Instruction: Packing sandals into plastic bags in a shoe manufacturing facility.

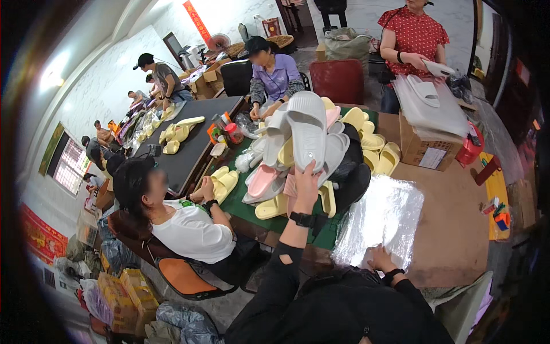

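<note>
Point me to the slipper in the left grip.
The front grey slipper, heel end in the left grip; the grey ones beside it lie unheld.

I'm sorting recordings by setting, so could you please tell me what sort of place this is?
Probably a footwear workshop: there's a heap of slippers, clear plastic and a cardboard box.

On the table [455, 223] before me lies a heap of slippers [275, 135], my left hand [307, 184] holding one slipper [308, 129] in front. Right of the heap lies plastic wrapping [378, 215], my right hand [382, 260] at its near edge. Beyond stands a cardboard box [413, 146], plastic sheets [415, 112] on top. Behind the heap stands a chair [337, 83]; left sits a co-worker [195, 232].
</note>
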### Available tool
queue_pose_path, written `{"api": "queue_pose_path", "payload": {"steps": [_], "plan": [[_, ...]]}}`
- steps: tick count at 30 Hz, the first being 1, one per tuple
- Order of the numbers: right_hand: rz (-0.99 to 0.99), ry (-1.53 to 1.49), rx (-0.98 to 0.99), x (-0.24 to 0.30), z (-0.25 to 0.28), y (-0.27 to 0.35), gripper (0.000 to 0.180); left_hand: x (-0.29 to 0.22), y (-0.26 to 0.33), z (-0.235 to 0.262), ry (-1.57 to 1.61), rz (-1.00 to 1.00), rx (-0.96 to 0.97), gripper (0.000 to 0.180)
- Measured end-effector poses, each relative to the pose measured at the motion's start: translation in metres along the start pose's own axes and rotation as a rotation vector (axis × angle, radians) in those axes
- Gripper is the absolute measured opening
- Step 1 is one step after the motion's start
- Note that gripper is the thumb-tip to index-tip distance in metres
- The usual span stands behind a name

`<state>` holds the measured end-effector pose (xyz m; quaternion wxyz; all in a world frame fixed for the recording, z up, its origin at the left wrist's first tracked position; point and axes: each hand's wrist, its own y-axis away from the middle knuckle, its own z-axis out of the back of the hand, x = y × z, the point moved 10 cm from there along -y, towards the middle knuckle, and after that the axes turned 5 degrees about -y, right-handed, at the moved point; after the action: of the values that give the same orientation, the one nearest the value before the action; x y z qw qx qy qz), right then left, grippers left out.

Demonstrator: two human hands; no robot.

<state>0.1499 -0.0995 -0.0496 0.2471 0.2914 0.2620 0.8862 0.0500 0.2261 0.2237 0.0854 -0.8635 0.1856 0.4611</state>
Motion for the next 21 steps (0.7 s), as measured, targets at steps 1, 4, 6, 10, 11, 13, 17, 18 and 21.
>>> {"api": "queue_pose_path", "payload": {"steps": [1, 4, 6, 10, 11, 13, 17, 18, 21], "plan": [[0.001, 0.001, 0.000, -0.001, -0.001, 0.000, 0.073, -0.010, 0.010, -0.005, 0.021, -0.072, 0.012, 0.038], [0.002, -0.002, -0.019, 0.001, 0.000, 0.002, 0.073, -0.029, 0.048, -0.020, 0.008, -0.154, 0.037, 0.041], [-0.022, 0.004, -0.017, 0.002, 0.001, 0.006, 0.073, -0.018, 0.071, -0.026, -0.029, -0.089, 0.006, 0.031], [-0.035, 0.048, -0.036, 0.005, 0.002, 0.006, 0.072, 0.010, 0.098, -0.021, -0.370, -0.144, 0.075, 0.039], [-0.027, 0.044, -0.034, 0.003, 0.000, 0.005, 0.072, 0.013, 0.106, -0.027, -0.402, -0.124, 0.130, 0.039], [-0.007, 0.041, -0.046, 0.002, 0.000, 0.007, 0.071, 0.020, 0.119, -0.030, -0.427, -0.100, 0.191, 0.038], [0.002, 0.016, -0.128, 0.011, 0.015, 0.010, 0.069, 0.067, 0.149, -0.031, -0.479, 0.078, 0.375, 0.035], [-0.012, 0.009, -0.130, 0.008, 0.024, 0.010, 0.069, 0.085, 0.159, -0.030, -0.479, 0.152, 0.415, 0.034], [-0.020, -0.674, -0.092, -0.006, 0.040, 0.008, 0.051, 0.124, 0.181, -0.036, -0.392, 0.415, 0.537, 0.037]]}}
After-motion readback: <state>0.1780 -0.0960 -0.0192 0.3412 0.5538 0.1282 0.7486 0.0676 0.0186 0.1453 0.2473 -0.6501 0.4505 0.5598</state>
